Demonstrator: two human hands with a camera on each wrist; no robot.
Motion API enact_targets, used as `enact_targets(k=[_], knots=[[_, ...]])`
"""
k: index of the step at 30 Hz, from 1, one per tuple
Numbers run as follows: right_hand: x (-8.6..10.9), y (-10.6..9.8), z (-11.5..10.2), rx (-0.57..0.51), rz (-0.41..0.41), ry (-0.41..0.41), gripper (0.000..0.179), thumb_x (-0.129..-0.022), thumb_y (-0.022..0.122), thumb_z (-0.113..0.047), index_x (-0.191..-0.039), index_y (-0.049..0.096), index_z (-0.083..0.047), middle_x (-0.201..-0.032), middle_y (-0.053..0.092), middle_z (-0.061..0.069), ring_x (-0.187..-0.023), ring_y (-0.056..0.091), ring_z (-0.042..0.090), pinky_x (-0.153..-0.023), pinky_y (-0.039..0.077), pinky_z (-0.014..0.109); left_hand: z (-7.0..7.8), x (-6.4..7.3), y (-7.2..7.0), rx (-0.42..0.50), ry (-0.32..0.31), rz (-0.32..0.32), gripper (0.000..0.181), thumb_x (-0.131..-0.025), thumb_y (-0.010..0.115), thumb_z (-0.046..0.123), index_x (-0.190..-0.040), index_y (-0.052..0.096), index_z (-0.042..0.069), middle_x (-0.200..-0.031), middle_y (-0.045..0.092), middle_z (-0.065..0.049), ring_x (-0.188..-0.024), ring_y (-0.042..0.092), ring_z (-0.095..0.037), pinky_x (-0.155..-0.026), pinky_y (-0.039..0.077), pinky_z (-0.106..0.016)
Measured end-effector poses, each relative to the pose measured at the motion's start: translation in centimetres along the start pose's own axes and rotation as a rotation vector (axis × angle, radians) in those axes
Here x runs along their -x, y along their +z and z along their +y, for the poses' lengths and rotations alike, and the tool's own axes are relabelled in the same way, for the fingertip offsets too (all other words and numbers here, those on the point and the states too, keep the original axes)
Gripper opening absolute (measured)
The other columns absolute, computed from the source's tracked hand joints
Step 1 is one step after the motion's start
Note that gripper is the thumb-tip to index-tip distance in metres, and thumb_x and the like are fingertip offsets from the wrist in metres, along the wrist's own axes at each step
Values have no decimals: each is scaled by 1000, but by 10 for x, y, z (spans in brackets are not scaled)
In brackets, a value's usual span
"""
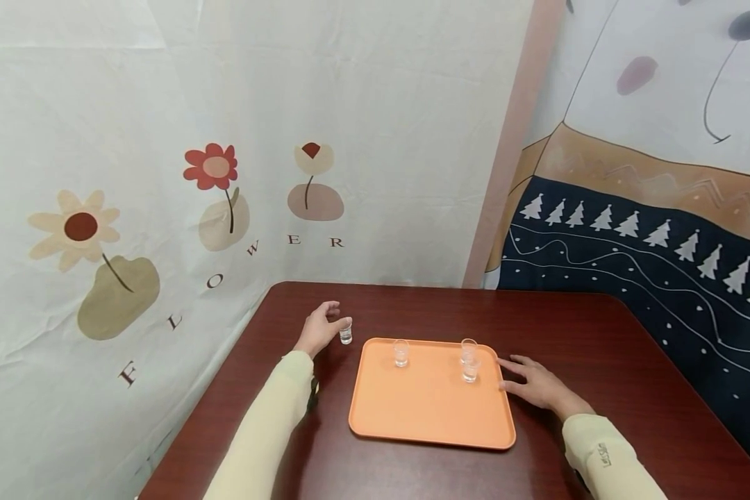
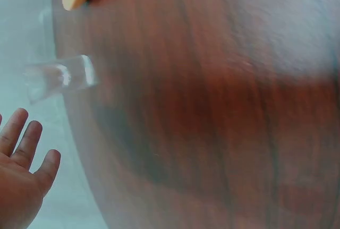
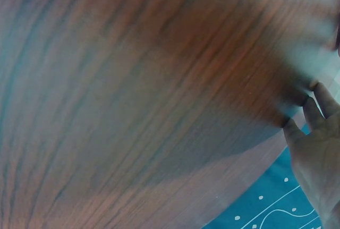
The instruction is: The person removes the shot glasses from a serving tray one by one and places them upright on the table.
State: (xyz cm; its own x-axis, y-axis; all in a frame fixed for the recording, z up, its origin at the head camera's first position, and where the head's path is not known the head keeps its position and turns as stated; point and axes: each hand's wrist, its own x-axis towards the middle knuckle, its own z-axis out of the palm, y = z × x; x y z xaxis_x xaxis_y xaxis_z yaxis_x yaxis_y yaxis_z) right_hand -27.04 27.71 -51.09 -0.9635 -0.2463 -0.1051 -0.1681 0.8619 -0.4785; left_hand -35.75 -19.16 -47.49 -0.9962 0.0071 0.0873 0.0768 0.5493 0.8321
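A small clear shot glass (image 1: 346,334) stands on the table just left of the orange tray (image 1: 425,417). My left hand (image 1: 319,329) is beside this glass with its fingers loosely spread; the thumb overlaps the rim in the head view, and I cannot tell whether it touches. In the left wrist view, the fingers (image 2: 47,170) are apart from the glass (image 2: 64,77). On the tray stand three more glasses: one at the back left (image 1: 401,354), two close together at the back right (image 1: 469,371). My right hand (image 1: 537,383) lies with extended fingers at the tray's right edge, holding nothing.
The dark reddish-brown wooden table (image 1: 412,312) extends around the tray on all sides. Behind it hangs a pale cloth (image 1: 400,139) printed with flowers. A dark blue cloth with white trees (image 1: 600,278) hangs at the right.
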Motion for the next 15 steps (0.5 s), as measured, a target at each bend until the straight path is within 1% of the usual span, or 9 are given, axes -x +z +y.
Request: enact_targets(k=[7, 10, 15], knots=[[-1, 1, 1, 8, 0, -3, 70, -92, 66, -51, -146, 49, -10, -147, 36, 33, -132, 34, 57, -98, 32, 72, 19, -1, 4, 29, 22, -1, 60, -93, 72, 27, -144, 47, 7, -136, 56, -16, -128, 50, -32, -104, 41, -50], [-1, 0, 1, 3, 2, -3, 70, -91, 66, -51, -146, 50, -10, -147, 36, 33, -132, 34, 56, -99, 32, 72, 26, 0, 8, 34, 42, -7, 60, -93, 72, 27, -144, 47, 7, -136, 56, -16, -128, 50, -32, -105, 41, -50], [-1, -1, 1, 5, -5, 3, 70, -91, 66, -51, -147, 49, -11, -147, 36, 32, -132, 33, 56, -99, 32, 72, 36, 3, 16, 52, 58, -17, 59, -92, 74, 27, -142, 49, 9, -136, 57, -15, -128, 50, -32, -106, 40, -50]])
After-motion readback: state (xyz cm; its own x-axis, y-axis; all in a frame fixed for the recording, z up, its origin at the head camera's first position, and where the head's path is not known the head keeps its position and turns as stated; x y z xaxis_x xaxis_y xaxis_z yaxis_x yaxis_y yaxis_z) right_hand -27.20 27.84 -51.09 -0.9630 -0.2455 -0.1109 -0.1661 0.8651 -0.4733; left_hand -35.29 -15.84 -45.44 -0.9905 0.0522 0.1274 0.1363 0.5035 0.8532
